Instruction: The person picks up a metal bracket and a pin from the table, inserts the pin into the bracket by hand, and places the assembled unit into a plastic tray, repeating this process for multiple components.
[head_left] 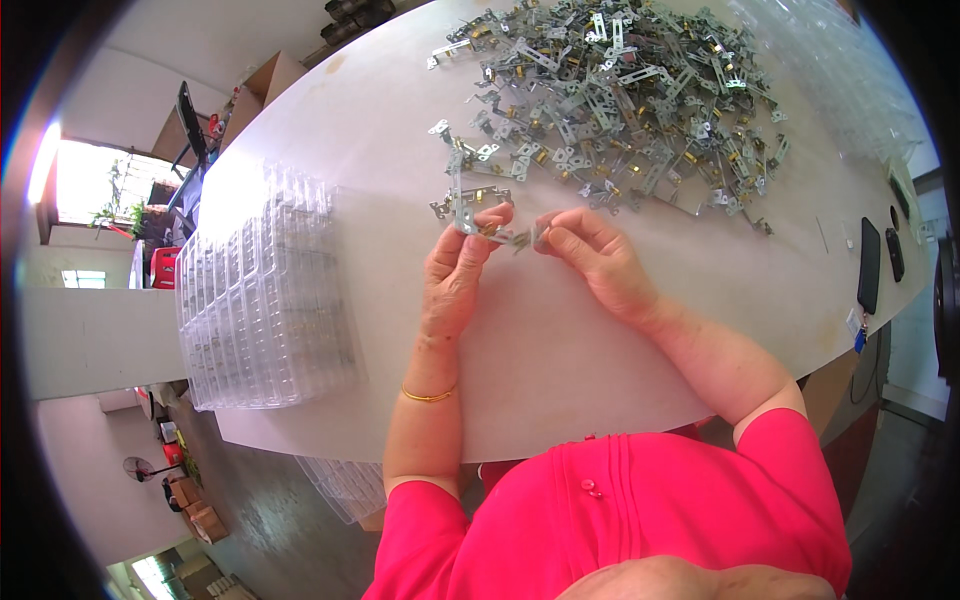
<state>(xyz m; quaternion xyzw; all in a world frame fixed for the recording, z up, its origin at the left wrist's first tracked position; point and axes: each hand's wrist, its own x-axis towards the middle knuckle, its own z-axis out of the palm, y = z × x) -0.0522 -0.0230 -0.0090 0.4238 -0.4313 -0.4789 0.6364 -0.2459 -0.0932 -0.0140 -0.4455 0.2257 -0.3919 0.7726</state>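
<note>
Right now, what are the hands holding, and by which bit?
Left hand: a metal bracket, by its lower end. Right hand: a small piece, hold unclear.

brackets are shiny metal, trays glossy plastic.

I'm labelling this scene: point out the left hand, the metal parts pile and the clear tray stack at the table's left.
Left hand (453, 283): head view, middle of hand.
Metal parts pile (630, 108): head view, middle of heap.
Clear tray stack (258, 300): head view, ribbed plastic near its middle.
</note>
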